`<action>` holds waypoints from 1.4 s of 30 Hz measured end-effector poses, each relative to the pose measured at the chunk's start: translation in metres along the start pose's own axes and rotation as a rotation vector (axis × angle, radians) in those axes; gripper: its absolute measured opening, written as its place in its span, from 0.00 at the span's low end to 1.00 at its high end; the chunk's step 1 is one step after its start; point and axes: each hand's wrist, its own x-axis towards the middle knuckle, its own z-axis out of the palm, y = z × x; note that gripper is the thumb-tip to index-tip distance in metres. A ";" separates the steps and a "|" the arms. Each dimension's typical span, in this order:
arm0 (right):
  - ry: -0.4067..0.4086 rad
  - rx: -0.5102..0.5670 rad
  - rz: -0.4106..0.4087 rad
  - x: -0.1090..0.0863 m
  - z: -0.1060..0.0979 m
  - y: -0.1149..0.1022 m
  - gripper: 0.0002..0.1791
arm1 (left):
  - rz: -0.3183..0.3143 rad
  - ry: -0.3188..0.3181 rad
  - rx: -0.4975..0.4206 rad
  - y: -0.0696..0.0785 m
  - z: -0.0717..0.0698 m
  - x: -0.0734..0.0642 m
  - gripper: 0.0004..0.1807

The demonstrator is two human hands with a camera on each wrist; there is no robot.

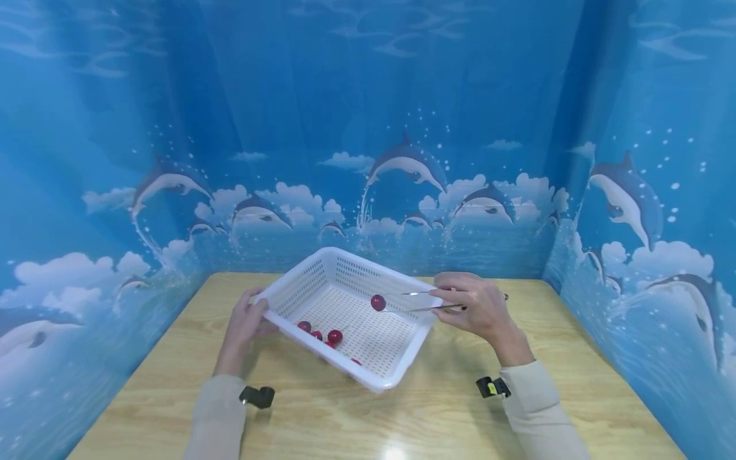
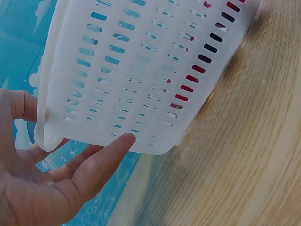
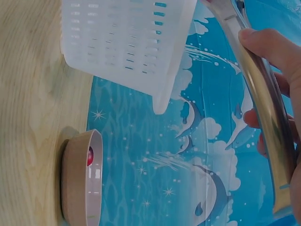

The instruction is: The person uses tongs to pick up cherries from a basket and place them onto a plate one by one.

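A white perforated plastic basket [image 1: 397,345] stands tilted over the table, several red cherries [image 1: 335,336] gathered along its near side. My left hand [image 1: 246,322] grips its left corner; the left wrist view shows the thumb [image 2: 110,157] against the outer wall [image 2: 136,61]. With my right hand [image 1: 474,306] I hold metal tongs [image 1: 422,309], whose tips reach over the basket. One cherry [image 1: 377,302] is at the tips; whether they pinch it firmly I cannot tell. In the right wrist view the thumb [image 3: 263,44] lies along the tongs' handle [image 3: 258,89].
A tan bowl [image 3: 75,181] with a pale inside, holding a red cherry [image 3: 90,156], stands on the wooden table [image 1: 322,421], seen in the right wrist view. Blue dolphin-print curtains [image 1: 322,96] enclose the table at the back and both sides.
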 end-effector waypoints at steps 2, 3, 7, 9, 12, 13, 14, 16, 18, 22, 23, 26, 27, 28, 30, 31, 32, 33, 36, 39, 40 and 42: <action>-0.007 -0.007 0.005 -0.002 -0.002 0.001 0.20 | 0.003 0.002 -0.005 0.000 0.000 0.000 0.33; -0.011 -0.008 0.009 -0.002 -0.003 0.002 0.19 | 0.004 0.004 -0.010 0.000 0.000 0.001 0.33; -0.019 -0.017 0.031 -0.006 -0.009 0.005 0.17 | 0.012 0.007 -0.010 0.000 0.000 0.001 0.33; -0.024 -0.026 0.049 -0.008 -0.012 0.006 0.23 | 0.011 0.008 -0.003 0.000 0.000 0.001 0.33; -0.034 -0.041 0.081 -0.010 -0.018 0.009 0.33 | 0.011 0.007 0.003 0.001 0.000 0.000 0.32; -0.037 -0.046 0.092 -0.011 -0.020 0.010 0.34 | 0.009 0.009 0.005 0.001 0.000 -0.001 0.32; -0.044 -0.054 0.102 -0.012 -0.023 0.011 0.34 | 0.007 0.011 0.005 0.001 0.000 -0.001 0.32; -0.055 -0.059 0.123 -0.014 -0.027 0.014 0.31 | 0.007 0.011 0.005 0.001 0.000 -0.001 0.32; -0.068 -0.066 0.141 -0.016 -0.031 0.016 0.25 | 0.002 0.015 0.004 0.002 0.000 -0.001 0.32; -0.088 -0.085 0.169 -0.021 -0.036 0.021 0.21 | -0.006 0.014 0.002 0.002 -0.001 -0.001 0.31; -0.088 -0.088 0.177 -0.022 -0.037 0.022 0.22 | -0.005 0.012 0.002 0.002 -0.001 -0.001 0.31; -0.092 -0.096 0.210 -0.026 -0.040 0.025 0.22 | -0.001 0.011 0.002 0.002 -0.001 -0.001 0.31; -0.094 -0.098 0.224 -0.027 -0.041 0.026 0.22 | 0.001 0.009 -0.002 0.002 -0.001 -0.001 0.31; -0.096 -0.100 0.238 -0.029 -0.043 0.027 0.22 | 0.003 0.010 -0.003 0.001 0.000 -0.001 0.31; -0.101 -0.112 0.263 -0.032 -0.046 0.029 0.21 | 0.006 0.010 -0.007 0.001 0.000 -0.001 0.31; -0.103 -0.120 0.272 -0.034 -0.048 0.031 0.21 | 0.007 0.011 -0.010 0.001 0.000 0.000 0.31; -0.105 -0.127 0.283 -0.035 -0.050 0.032 0.21 | 0.007 0.012 -0.010 0.000 0.000 0.000 0.31; -0.107 -0.134 0.294 -0.036 -0.052 0.033 0.21 | 0.007 0.012 -0.013 0.000 0.000 0.000 0.31; -0.117 -0.164 0.332 -0.040 -0.057 0.036 0.20 | 0.003 0.015 -0.013 0.000 0.000 0.001 0.31; -0.140 -0.193 0.385 -0.043 -0.062 0.038 0.18 | -0.002 0.014 -0.006 0.000 0.000 0.001 0.32; -0.151 -0.202 0.405 -0.045 -0.063 0.038 0.18 | -0.007 0.011 -0.004 0.000 -0.001 0.001 0.32; -0.168 -0.216 0.440 -0.047 -0.065 0.040 0.18 | -0.008 0.006 0.001 0.000 -0.001 0.001 0.32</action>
